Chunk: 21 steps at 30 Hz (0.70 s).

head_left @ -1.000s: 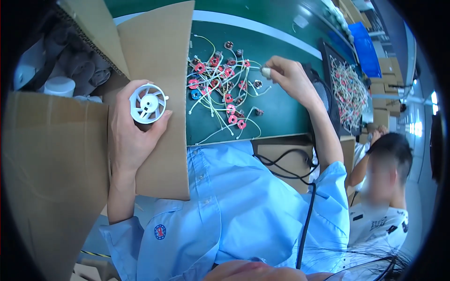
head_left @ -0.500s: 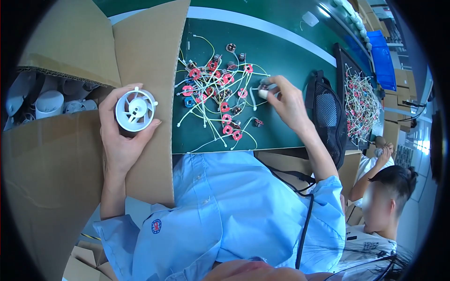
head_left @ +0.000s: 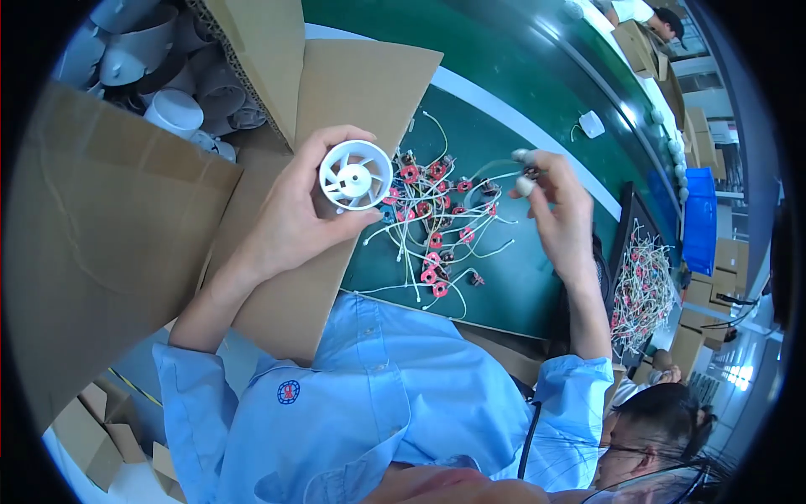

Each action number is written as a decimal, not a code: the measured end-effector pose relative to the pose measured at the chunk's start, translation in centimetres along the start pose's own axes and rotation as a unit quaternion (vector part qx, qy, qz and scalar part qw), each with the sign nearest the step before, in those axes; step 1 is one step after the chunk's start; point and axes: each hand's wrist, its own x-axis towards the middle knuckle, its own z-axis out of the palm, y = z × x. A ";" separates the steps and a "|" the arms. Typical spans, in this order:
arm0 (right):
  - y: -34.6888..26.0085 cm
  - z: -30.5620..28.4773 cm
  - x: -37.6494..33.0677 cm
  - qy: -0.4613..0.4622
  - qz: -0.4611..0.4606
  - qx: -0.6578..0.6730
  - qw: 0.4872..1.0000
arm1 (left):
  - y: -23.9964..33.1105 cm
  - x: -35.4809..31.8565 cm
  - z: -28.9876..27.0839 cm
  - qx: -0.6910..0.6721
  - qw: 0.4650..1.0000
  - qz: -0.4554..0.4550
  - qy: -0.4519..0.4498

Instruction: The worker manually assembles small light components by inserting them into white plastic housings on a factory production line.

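My left hand [head_left: 290,206] is closed around a white round plastic housing [head_left: 356,177], whose inside shows curved vanes and a central hub. It is over the edge of a cardboard flap [head_left: 369,76], by the left side of a pile of small motors with red discs and pale wires [head_left: 437,244]. To the right of the pile, my right hand [head_left: 564,206] pinches a small dark motor [head_left: 531,173] between thumb and forefinger, both tipped with white finger covers. Pale wires trail from it to the left. The two hands are apart.
An open cardboard box [head_left: 109,227] at the left holds several white plastic housings [head_left: 175,112]. A black tray [head_left: 628,218] of wired motors stands at the right. Beyond are a blue bin [head_left: 698,223] and a small white part [head_left: 592,124]. Other people are in view at the right.
My left hand has brought the housing rightward, from beside the box opening to the pile's edge. My right hand still pinches the motor, now farther right in view. The view itself has shifted.
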 end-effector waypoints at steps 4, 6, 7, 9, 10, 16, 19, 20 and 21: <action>0.5 1.0 0.3 -0.032 -0.028 -0.043 0.998 | 0.0 0.2 -0.5 -0.010 1.000 -0.015 -0.002; 0.5 1.1 0.0 -0.042 -0.040 -0.069 0.996 | 0.2 0.6 -0.3 0.004 1.000 0.006 -0.011; -0.2 0.7 0.2 -0.043 -0.073 -0.088 0.993 | 0.2 0.8 -0.3 0.013 1.000 0.017 -0.013; -1.4 -0.1 0.7 -0.042 -0.135 -0.125 0.982 | 0.2 1.0 -0.1 0.008 1.000 0.018 -0.022; -1.6 -0.3 1.0 -0.039 -0.133 -0.123 0.983 | 0.3 1.2 0.0 0.000 0.999 0.020 -0.032; -1.2 0.3 3.1 0.138 -0.153 0.005 0.978 | 1.1 3.0 0.2 -0.103 0.981 0.065 -0.153; -1.9 2.7 5.0 0.173 -0.282 0.042 0.943 | 1.9 3.1 1.6 -0.198 0.979 0.006 -0.051; -2.6 3.6 5.3 0.161 -0.288 0.071 0.941 | 2.2 2.9 2.2 -0.232 0.972 -0.031 -0.024; -2.9 4.1 5.5 0.156 -0.292 0.095 0.939 | 1.8 3.0 2.1 -0.269 0.960 -0.058 -0.047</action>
